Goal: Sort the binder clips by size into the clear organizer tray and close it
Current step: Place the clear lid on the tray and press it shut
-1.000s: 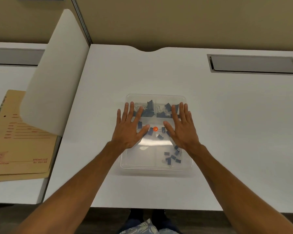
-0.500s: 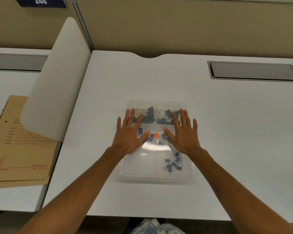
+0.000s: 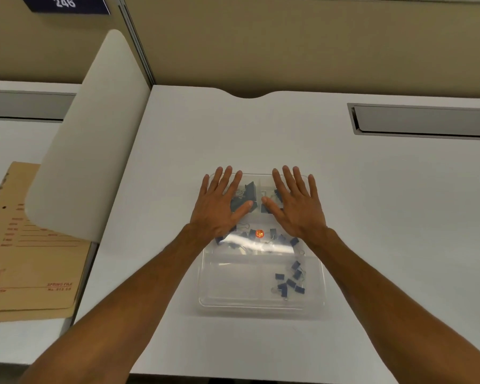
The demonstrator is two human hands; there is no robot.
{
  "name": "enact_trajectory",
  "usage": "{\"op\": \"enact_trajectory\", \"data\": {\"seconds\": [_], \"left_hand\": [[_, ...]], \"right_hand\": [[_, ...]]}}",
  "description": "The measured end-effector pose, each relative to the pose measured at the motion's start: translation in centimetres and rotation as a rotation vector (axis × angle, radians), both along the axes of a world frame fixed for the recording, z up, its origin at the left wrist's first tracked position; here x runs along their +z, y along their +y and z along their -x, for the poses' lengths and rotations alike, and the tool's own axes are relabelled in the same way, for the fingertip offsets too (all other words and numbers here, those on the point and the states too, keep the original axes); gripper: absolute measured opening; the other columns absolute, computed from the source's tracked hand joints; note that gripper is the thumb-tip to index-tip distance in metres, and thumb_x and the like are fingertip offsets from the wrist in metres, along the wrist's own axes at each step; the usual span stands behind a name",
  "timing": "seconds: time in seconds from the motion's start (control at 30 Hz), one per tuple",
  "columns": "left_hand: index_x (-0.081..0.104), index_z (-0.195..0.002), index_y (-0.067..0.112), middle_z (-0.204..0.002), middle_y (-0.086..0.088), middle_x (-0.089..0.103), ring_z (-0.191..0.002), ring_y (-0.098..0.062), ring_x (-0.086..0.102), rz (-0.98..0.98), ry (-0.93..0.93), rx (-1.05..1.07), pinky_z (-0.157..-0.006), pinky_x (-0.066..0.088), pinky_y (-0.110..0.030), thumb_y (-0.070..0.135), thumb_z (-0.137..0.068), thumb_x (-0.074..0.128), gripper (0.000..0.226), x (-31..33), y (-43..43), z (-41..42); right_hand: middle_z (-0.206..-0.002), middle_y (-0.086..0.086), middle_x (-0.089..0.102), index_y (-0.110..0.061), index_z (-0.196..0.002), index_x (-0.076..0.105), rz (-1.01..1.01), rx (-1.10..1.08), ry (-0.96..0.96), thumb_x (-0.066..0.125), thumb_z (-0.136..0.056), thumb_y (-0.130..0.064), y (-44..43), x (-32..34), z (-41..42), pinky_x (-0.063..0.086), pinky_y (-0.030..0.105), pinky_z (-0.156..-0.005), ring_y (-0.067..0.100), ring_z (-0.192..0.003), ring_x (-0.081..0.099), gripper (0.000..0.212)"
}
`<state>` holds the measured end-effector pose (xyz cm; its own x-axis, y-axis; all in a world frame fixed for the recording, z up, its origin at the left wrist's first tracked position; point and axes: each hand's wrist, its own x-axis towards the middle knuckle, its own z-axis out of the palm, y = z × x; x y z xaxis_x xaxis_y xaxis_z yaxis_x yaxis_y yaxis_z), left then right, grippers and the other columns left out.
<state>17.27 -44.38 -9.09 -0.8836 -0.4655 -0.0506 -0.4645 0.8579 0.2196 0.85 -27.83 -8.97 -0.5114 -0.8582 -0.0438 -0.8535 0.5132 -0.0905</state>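
Closest, two bare forearms run up from the bottom edge over a white desk [image 3: 399,217] toward a clear organizer tray [image 3: 261,306] that sits flat near the desk's front. Its transparent lid is down over the compartments. The near right compartment holds a loose cluster of small blue clips [image 3: 290,281]. Across the middle lies a scatter of mid-sized blue clips [image 3: 281,238], with an orange dot [image 3: 259,233] glowing among them.

On the far half of the lid, the left hand [image 3: 216,206] lies palm down with fingers spread, and the right hand [image 3: 297,206] mirrors it just beside, thumbs nearly meeting. Between and beneath them show the large dark blue clips [image 3: 248,189] of the far compartments.

Both hands cover much of those far compartments, so their full contents cannot be counted. A band of glare across the middle washes out the dividers. Whether the lid is latched cannot be told.

Further off, a grey recessed flap [image 3: 424,120] is set into the desk at right. A white curved panel [image 3: 89,139] rises at left, above a tan file folder [image 3: 25,245] on the neighbouring desk. Beige partitions close the back, with a blue sign [image 3: 64,2] reading 246, cut off at the top.
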Motion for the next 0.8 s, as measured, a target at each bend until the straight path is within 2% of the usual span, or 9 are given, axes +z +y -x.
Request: {"op": "enact_trajectory", "data": {"seconds": [0.33, 0.57, 0.7, 0.8], "left_hand": [[0.000, -0.155, 0.030, -0.164, 0.000, -0.005, -0.152, -0.022, -0.006, -0.020, 0.016, 0.012, -0.122, 0.001, -0.050, 0.082, -0.081, -0.002, 0.091, 0.1, -0.1, 0.1], [-0.009, -0.154, 0.029, -0.162, -0.002, -0.018, -0.149, -0.024, -0.018, -0.052, -0.017, -0.041, -0.120, -0.003, -0.054, 0.083, -0.076, -0.012, 0.094, 1.3, -0.4, -0.3], [-0.007, -0.155, 0.026, -0.163, -0.003, -0.017, -0.149, -0.023, -0.017, -0.038, 0.041, 0.013, -0.122, -0.003, -0.051, 0.079, -0.083, -0.005, 0.089, 2.3, 1.1, -2.2], [-0.006, -0.155, 0.027, -0.162, 0.000, -0.018, -0.149, -0.019, -0.020, -0.142, 0.108, 0.050, -0.122, -0.005, -0.043, 0.077, -0.087, 0.003, 0.085, 2.1, 3.9, -5.3]], "right_hand": [[-0.167, 0.000, -0.006, -0.030, -0.158, -0.004, -0.027, -0.016, 0.003, -0.005, -0.087, -0.078, -0.3, -0.2, 0.0, -0.008, 0.052, -0.122, 0.026, -0.153, -0.008, 0.085], [-0.166, 0.004, -0.011, -0.026, -0.158, -0.004, -0.021, -0.004, -0.005, -0.009, -0.086, -0.077, -0.1, 0.4, -0.1, -0.007, 0.055, -0.122, 0.027, -0.152, -0.014, 0.088], [-0.166, 0.003, -0.012, -0.026, -0.158, -0.002, 0.069, -0.035, -0.041, 0.006, -0.094, -0.070, 1.5, 1.3, -1.5, -0.006, 0.054, -0.122, 0.025, -0.152, -0.015, 0.079], [-0.166, 0.003, -0.010, -0.025, -0.159, 0.002, 0.144, -0.051, -0.099, 0.014, -0.098, -0.063, 4.4, 1.3, -4.1, -0.003, 0.051, -0.124, 0.022, -0.152, -0.015, 0.073]]}}
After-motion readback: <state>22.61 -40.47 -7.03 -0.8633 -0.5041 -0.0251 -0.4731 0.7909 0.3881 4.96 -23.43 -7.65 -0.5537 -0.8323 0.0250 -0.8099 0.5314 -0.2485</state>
